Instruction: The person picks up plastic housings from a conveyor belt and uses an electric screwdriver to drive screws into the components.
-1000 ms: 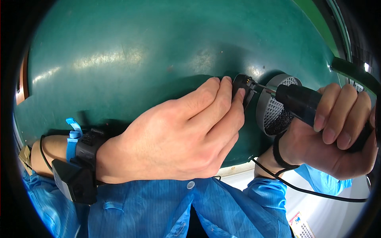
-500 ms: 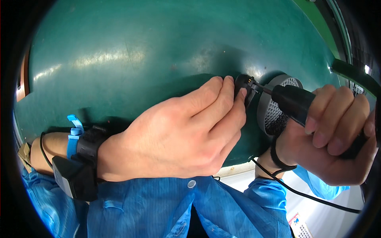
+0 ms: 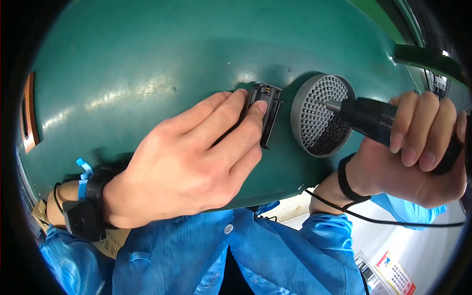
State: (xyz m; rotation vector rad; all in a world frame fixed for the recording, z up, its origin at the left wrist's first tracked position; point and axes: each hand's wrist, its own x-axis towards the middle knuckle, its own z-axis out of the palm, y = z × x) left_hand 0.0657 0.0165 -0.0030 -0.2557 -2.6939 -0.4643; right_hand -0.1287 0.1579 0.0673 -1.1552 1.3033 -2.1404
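Observation:
My left hand (image 3: 191, 152) grips a black rectangular plastic housing (image 3: 268, 105) on the green table, its fingers along one side and over the top. Small gold contacts show at the housing's far end. In my right hand (image 3: 418, 147) is a black electric screwdriver (image 3: 368, 118), fingers wrapped round its body. The screwdriver's bit points left, above a round grey screw tray (image 3: 296, 115) with a plate of small holes. Tiny black screws (image 3: 332, 135) lie heaped in the tray's near right part. Whether a screw sits on the bit tip is too small to tell.
The green tabletop (image 3: 147, 54) stretches away in front of me. A black cord (image 3: 393, 223) runs by my right wrist. At the left edge stands a brown-framed object (image 3: 30, 113); a dark green bar (image 3: 427, 56) lies at the far right.
The screwdriver's bit has left the housing and is now over the screw tray. My left hand has drawn the housing leftward and turned it, so more of its top shows.

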